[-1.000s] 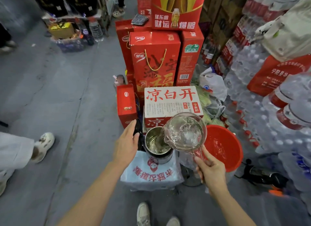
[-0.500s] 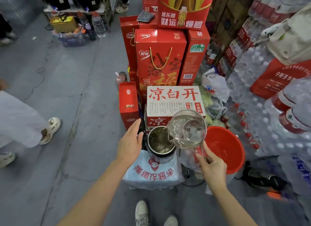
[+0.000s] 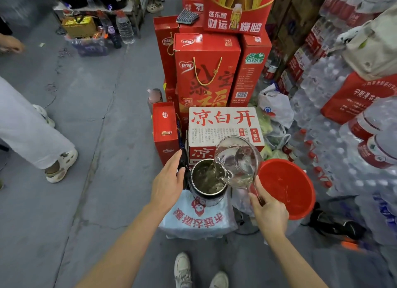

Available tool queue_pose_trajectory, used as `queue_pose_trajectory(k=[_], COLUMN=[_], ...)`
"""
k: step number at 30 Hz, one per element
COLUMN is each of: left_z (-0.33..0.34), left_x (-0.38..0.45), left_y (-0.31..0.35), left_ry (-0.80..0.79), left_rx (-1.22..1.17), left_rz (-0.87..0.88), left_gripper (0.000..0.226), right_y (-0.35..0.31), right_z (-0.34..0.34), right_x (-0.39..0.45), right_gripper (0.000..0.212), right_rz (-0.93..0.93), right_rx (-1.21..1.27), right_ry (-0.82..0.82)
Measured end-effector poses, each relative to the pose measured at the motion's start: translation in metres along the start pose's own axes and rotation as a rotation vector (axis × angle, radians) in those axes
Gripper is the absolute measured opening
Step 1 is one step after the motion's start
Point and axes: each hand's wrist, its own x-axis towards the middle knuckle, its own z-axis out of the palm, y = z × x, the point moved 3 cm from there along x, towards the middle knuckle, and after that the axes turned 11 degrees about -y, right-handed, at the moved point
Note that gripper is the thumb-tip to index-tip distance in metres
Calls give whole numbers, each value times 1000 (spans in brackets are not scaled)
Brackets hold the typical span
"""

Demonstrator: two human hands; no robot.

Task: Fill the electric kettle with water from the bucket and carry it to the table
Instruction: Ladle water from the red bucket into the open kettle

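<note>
Now the right hand [image 3: 269, 214], fingers clenched on the clear scoop [image 3: 237, 161], should tip slowly, spout over the kettle [image 3: 207, 180] just left of the red bucket [image 3: 285, 186]; the left hand [image 3: 168, 180], fingers released, steadies its handle.

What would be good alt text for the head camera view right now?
A right hand tilts a clear scoop, pouring water into an open steel kettle that the left hand steadies at its black handle. A red bucket stands beside it, before stacked red boxes.
</note>
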Motion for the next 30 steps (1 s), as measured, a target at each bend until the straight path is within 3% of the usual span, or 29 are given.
queue_pose_trajectory(k=[7, 11, 15, 17, 20, 23, 26, 30], left_z=[-1, -2, -4, -4, -5, -4, -1, 5], left_x=[0, -1, -3, -4, -5, -7, -9, -21], left_y=[-1, 1, 3, 4, 4, 3, 0, 1], left_ry=[-2, -6, -8, -11, -24, -33, -32, -10], left_rx=[17, 1, -10, -12, -15, -5, -1, -86], left_rz=[7, 9, 6, 0, -14, -30, -43, -71], left_gripper=[53, 53, 53, 54, 55, 56, 57, 59], right_y=[-10, -11, -8, -5, 6, 18, 41, 74], right_z=[-3, -5, -3, -1, 10, 13, 9, -5], right_x=[-2, -1, -3, 0, 5, 0, -5, -6], right_gripper=[59, 41, 43, 48, 52, 55, 56, 69], right_rz=[-211, -293, -308, -158, 105, 256, 324, 425], right_rx=[-153, -195, -159, -42, 621, 1105, 1226, 1183], right_ry=[69, 99, 122, 49, -152, -192, -108, 67])
